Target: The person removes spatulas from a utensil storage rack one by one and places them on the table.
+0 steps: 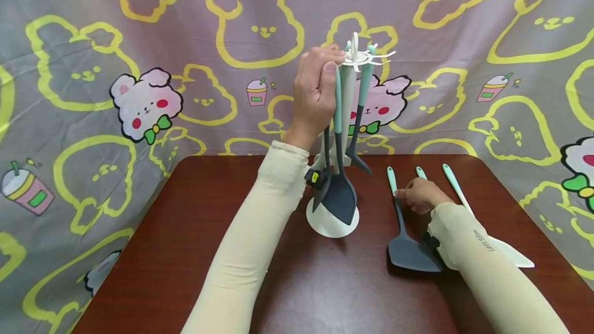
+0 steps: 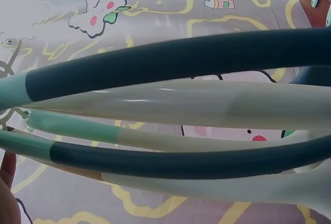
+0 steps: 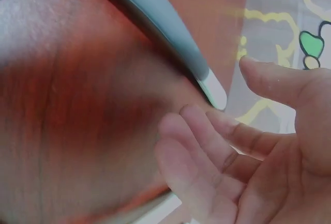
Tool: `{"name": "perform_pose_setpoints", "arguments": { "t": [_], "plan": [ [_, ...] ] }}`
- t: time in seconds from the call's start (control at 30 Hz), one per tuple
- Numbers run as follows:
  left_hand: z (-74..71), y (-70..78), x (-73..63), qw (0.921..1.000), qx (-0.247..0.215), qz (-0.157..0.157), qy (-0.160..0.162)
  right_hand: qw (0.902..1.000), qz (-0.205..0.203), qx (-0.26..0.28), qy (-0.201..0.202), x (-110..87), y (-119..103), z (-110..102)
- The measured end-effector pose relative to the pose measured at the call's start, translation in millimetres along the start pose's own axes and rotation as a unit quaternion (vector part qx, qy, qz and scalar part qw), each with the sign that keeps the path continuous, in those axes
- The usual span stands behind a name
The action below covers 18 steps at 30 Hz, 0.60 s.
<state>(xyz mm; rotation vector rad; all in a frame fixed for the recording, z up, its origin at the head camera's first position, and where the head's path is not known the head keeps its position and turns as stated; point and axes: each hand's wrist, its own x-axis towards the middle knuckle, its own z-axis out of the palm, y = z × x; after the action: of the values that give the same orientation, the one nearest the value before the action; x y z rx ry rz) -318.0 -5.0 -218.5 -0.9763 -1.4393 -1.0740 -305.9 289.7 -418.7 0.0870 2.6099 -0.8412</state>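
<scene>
In the head view, my left hand (image 1: 315, 81) grips the top of a white utensil rack (image 1: 330, 223), its fingers at the hook ring. Mint-handled kitchen tools hang there, among them a dark turner (image 1: 341, 200) and a dark tool (image 1: 356, 159) farther back. Their handles and shafts (image 2: 155, 159) cross the left wrist view. On the table lies a dark spatula (image 1: 410, 254). My right hand (image 1: 419, 195) is over its handle (image 3: 214, 92), with thumb apart from the loosely bent fingers in the right wrist view.
A white-headed tool (image 1: 515, 254) with a mint handle lies right of the right forearm. Between it and the spatula, another mint handle (image 1: 421, 172) shows, the rest hidden by the right hand. A patterned curtain (image 1: 250, 24) hangs behind the dark red table (image 1: 195, 231).
</scene>
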Motion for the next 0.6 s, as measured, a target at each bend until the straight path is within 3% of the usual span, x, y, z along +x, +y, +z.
{"name": "perform_pose_setpoints", "arguments": {
  "t": [0.27,0.6],
  "plan": [
    [-1.2,-0.7,-0.7,1.0,0.007,-0.003,0.0,0.9996,-0.014,0.002,0.023,-3.5,-4.9,-8.0],
    [-0.4,0.0,0.0,0.9999,0.004,-0.009,-0.006,0.995,-0.034,0.008,0.093,-11.7,-21.0,-15.6]
  ]
}}
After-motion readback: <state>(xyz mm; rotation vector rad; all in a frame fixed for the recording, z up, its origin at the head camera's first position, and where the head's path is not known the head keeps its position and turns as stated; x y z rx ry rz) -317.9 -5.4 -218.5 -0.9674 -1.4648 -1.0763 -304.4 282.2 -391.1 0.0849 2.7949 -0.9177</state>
